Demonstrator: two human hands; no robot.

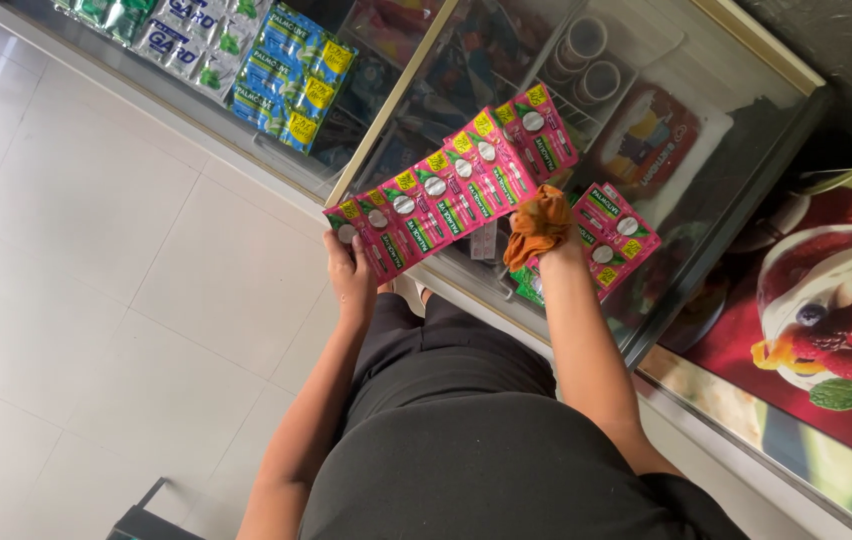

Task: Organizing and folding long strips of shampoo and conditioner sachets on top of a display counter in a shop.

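My left hand [350,272] grips the near end of a long strip of pink and green sachet packets [456,182] that stretches up and to the right over the glass counter top [686,110]. My right hand is mostly hidden under an orange cloth [538,226] that it grips, pressed on the glass. A second short strip of pink packets [614,234] lies right beside the cloth.
A glass display case holds blue and green packet strips [291,75], rolls of tape [586,60] and other goods. A freezer lid with a dessert picture [826,310] is at the right. White floor tiles [76,260] spread to the left.
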